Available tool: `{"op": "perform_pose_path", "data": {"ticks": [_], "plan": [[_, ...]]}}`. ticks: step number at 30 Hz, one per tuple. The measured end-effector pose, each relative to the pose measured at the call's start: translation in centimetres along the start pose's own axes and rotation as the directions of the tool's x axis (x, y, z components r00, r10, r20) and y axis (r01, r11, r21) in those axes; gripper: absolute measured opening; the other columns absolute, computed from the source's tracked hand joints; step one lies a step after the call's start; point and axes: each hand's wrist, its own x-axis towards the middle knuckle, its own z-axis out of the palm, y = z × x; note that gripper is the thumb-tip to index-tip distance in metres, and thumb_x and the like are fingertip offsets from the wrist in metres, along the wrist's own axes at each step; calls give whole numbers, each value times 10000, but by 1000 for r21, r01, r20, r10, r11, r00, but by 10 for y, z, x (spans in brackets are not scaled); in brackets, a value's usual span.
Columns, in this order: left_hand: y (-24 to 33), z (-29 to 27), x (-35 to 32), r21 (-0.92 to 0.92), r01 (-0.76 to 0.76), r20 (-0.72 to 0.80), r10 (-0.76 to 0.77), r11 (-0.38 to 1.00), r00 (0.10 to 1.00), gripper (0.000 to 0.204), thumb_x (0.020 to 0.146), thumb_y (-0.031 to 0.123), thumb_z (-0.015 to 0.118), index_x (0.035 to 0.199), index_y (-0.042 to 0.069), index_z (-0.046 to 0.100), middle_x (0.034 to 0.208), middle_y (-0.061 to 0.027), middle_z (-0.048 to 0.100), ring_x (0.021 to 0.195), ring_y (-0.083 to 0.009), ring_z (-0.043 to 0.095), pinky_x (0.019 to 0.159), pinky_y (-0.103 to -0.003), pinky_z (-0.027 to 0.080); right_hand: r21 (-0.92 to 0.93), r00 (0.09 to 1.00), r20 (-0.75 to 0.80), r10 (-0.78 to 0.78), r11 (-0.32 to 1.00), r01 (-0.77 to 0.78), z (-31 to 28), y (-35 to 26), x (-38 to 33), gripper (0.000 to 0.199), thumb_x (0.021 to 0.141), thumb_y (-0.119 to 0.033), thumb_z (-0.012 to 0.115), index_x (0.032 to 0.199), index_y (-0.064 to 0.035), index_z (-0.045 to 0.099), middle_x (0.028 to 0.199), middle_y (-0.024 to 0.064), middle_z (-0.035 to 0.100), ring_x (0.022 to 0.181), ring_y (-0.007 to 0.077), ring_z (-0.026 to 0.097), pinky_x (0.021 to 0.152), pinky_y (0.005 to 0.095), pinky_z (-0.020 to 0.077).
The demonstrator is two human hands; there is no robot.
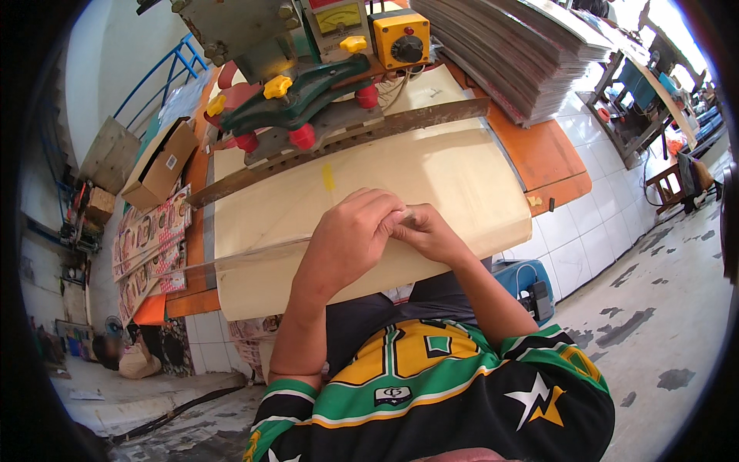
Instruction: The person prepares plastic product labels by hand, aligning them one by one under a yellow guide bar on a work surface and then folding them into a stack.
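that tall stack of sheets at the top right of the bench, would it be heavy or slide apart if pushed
The stack of sheets is probably heavy: it is tall and densely layered. Its edges look fanned and uneven, so upper sheets would likely slip sideways rather than move as one. It overhangs the orange bench a little, so pushing may spill some.

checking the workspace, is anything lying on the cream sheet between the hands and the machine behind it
Nothing visible does. The left hand and right hand pinch something small together, and the cream sheet runs bare up to the machine.

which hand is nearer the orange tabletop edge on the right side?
Right. The right hand lies toward the orange tabletop; the left hand sits beside it, further off. Both pinch something small over the cream sheet.
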Motion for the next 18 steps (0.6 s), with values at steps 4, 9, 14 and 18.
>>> {"op": "perform_pose_path", "data": {"ticks": [4, 9, 14, 18], "plan": [[4, -2, 0, 10, 56, 29, -56, 998, 998, 173, 959, 111, 650, 1070, -21, 674, 1041, -176, 714, 930, -358, 681, 824, -418, 542, 9, 1000, 19, 3, 1000, -3, -1, 8, 2, 247, 1022, -207, 683, 1166, -9, 713, 1007, 27, 743, 949, 65, 600, 875, 286, 513], [4, 4, -3, 18, 65, 20, -65, 998, 998, 182, 950, 127, 660, 1059, -15, 694, 1095, -162, 730, 975, -342, 703, 849, -411, 562, -36, 999, 30, 21, 999, -20, -3, 2, 0, 243, 1028, -210, 674, 1162, -11, 711, 1005, 24, 741, 946, 65, 594, 881, 288, 508], [3, 9, -5, 33, 18, -46, -16, 999, 999, 148, 882, 83, 690, 1000, 1, 726, 1056, -130, 752, 950, -338, 716, 835, -417, 575, -50, 1000, 18, -7, 999, 8, -2, 2, 0, 222, 1029, -191, 669, 1149, -9, 708, 992, 25, 738, 935, 68, 587, 873, 287, 502], [2, 17, -6, 236, -60, -133, 93, 970, 987, 155, 833, 58, 704, 982, 46, 745, 1022, -101, 761, 923, -314, 726, 782, -396, 573, -24, 1000, 9, -7, 1000, 7, 0, -1, 0, 198, 1033, -181, 662, 1124, -11, 710, 954, 19, 726, 909, 68, 577, 850, 288, 500]]}}
